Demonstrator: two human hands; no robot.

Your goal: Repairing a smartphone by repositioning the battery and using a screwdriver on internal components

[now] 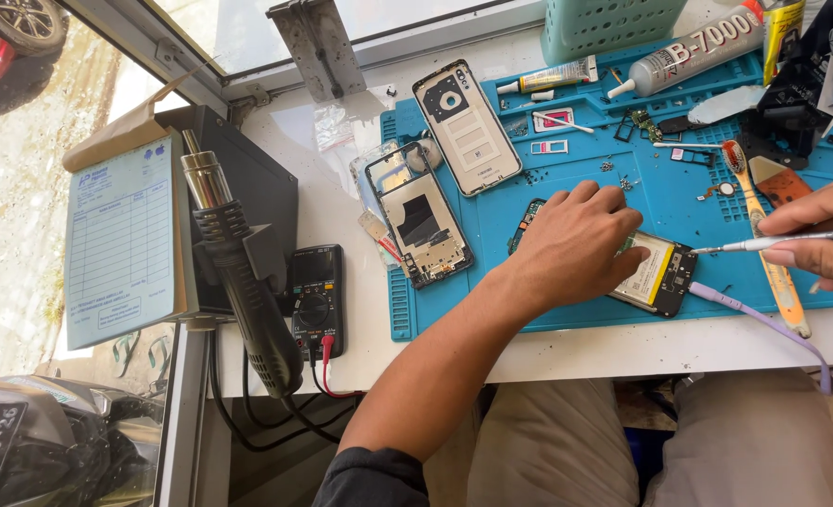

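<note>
Your right hand (825,239) pinches a thin metal tool (773,243) between closed fingertips; its shaft runs nearly level, left to right, and its tip points left at the right end of the opened phone (656,272). Tip and phone edge look touching or just apart; cannot tell which.

Your left hand (580,239) lies flat on the phone, fingers spread and pressed down, gripping nothing, simply pinning it. Only the phone's right part shows: a pale battery with a dark board strip at its end.

The phone sits on the blue mat (679,192), near the mat's front edge, in front of you. Its long axis runs from upper left to lower right, with the exposed end toward the tool.

Judgement: the step in hand is probing or prying at the board end beside the battery. The next move likely calls for a steady hold-down and a light, shallow push of the tip, kept off the battery.

Further out: a purple cable (764,324) just right of the phone, a bare phone frame (421,225) and a white back cover (466,127) to the left, a glue tube (693,52) at the back.
</note>
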